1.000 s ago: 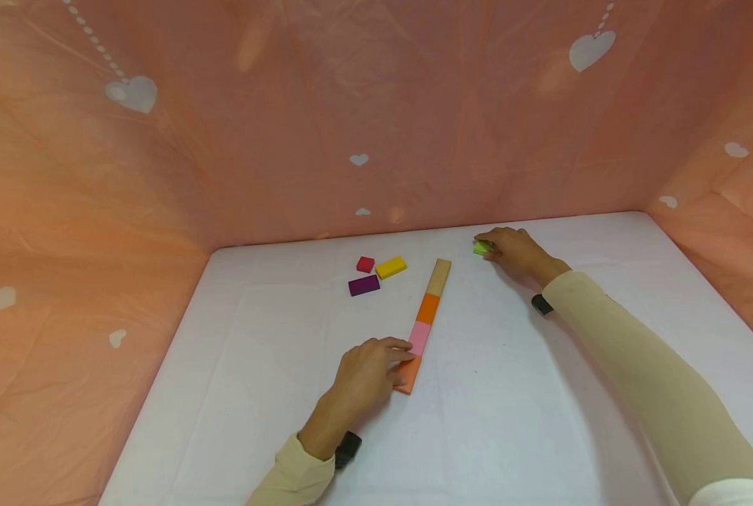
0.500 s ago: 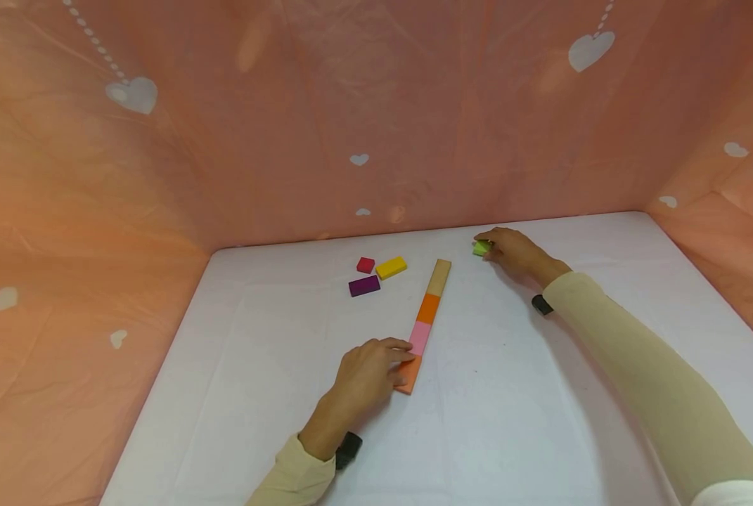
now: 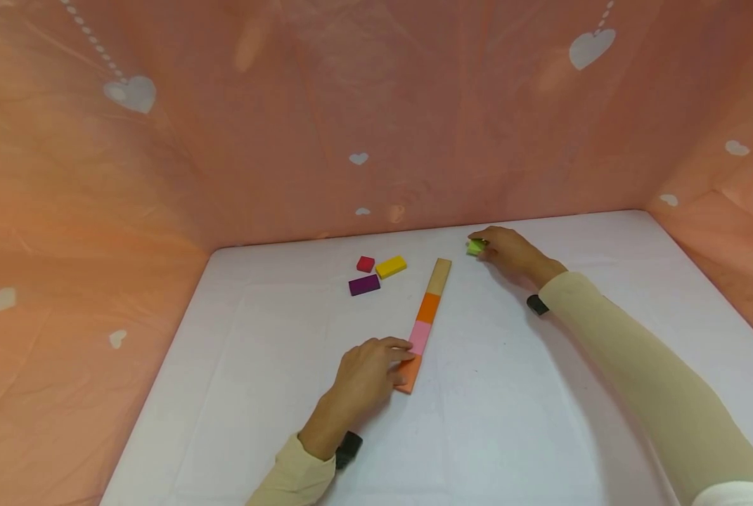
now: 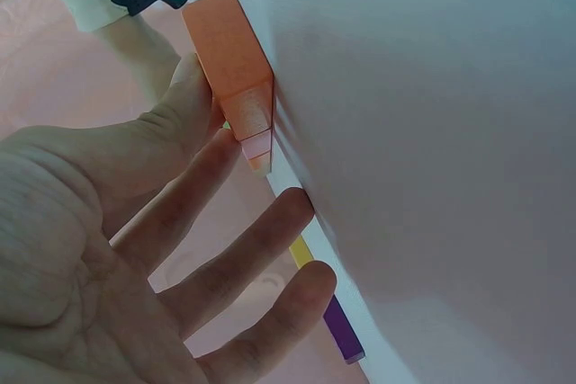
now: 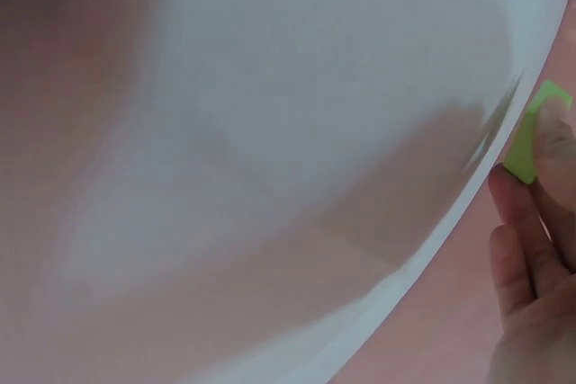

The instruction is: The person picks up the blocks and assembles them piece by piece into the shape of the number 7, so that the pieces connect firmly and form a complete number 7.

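White tabletop, peach backdrop. I note right hand, pinching green block, has shifted slightly left; gap to block row narrower, not bridged. Left hand, fingers spread, touches near orange block without gripping. I judge green block in transit, unplaced.

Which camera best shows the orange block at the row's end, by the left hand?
The left wrist view: the orange block looks largest there and is mostly uncovered. The head view shows it smaller, partly hidden by the left hand. The right wrist view doesn't show it.
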A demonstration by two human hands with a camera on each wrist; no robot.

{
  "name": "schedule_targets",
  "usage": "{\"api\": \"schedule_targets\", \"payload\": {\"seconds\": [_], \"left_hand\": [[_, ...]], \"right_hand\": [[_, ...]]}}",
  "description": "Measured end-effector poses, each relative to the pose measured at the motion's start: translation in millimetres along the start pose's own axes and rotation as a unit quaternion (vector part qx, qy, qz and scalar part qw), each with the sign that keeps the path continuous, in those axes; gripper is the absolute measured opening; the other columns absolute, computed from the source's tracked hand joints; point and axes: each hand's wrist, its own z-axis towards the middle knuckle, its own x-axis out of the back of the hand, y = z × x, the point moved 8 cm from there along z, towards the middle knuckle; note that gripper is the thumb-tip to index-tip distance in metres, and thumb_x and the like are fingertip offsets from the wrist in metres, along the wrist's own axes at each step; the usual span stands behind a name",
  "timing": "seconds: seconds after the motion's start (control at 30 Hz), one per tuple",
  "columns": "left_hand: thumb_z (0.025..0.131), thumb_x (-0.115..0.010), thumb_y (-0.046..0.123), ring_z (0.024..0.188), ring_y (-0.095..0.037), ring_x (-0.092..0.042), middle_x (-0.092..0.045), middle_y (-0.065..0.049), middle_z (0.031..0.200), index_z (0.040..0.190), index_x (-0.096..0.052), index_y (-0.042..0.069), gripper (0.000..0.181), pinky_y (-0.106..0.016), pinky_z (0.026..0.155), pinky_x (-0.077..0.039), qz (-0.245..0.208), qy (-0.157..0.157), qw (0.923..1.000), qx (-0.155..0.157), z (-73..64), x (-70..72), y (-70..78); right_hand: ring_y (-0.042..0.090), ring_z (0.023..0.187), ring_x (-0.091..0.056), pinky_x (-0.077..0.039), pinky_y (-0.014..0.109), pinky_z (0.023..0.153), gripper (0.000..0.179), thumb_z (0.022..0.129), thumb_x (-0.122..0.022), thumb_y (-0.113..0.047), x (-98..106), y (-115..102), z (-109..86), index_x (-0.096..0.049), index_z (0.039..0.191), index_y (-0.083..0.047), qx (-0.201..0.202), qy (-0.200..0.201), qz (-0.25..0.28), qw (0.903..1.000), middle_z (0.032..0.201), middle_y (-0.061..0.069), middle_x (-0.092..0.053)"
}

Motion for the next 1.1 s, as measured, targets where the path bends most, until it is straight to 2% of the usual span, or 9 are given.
{"api": "schedule_targets", "payload": {"seconds": [0.27, 0.63, 0.83, 1.1], "left_hand": [[0.084, -0.08, 0.022, 0.107, -0.021, -0.065, -0.069, 0.009, 0.127, 0.119, -0.075, 0.022, 0.035, -0.032, 0.079, -0.055, 0.0, 0.002, 1.0, -0.003, -0.5, 0.5, 1.8], [0.085, -0.078, 0.022, 0.11, -0.021, -0.064, -0.069, 0.008, 0.127, 0.12, -0.075, 0.021, 0.035, -0.036, 0.085, -0.057, -0.009, 0.003, 1.0, 0.0, -1.6, -1.1, 0.6], [0.085, -0.078, 0.021, 0.111, -0.02, -0.064, -0.069, 0.009, 0.128, 0.12, -0.074, 0.021, 0.035, -0.035, 0.085, -0.056, -0.006, 0.002, 1.0, 0.001, -1.4, -1.5, 0.2], [0.085, -0.078, 0.021, 0.109, -0.02, -0.064, -0.069, 0.009, 0.127, 0.12, -0.074, 0.021, 0.035, -0.033, 0.084, -0.056, -0.007, 0.003, 1.0, -0.001, -1.6, -1.2, 0.9]], "right_hand": [[0.03, 0.114, -0.055, -0.046, 0.049, 0.107, 0.049, 0.096, -0.065, -0.011, -5.9, -5.3, 2.7, -0.051, 0.143, -0.004, -0.014, -0.011, 0.007, 0.9998, 0.125, 0.015, -0.063], [0.028, 0.109, -0.056, -0.048, 0.047, 0.104, 0.049, 0.095, -0.067, -0.011, -8.1, -21.6, 4.0, -0.053, 0.141, -0.003, 0.01, -0.005, 0.005, 0.9999, 0.119, 0.011, -0.065], [0.028, 0.11, -0.057, -0.048, 0.048, 0.105, 0.048, 0.095, -0.067, -0.009, -13.5, -27.6, 5.7, -0.054, 0.141, -0.003, 0.014, -0.02, 0.016, 0.9996, 0.121, 0.012, -0.065], [0.026, 0.107, -0.059, -0.049, 0.046, 0.103, 0.049, 0.094, -0.068, -0.012, -18.8, -36.0, 10.0, -0.054, 0.141, -0.005, 0.026, -0.029, 0.004, 0.9992, 0.118, 0.01, -0.065]]}}
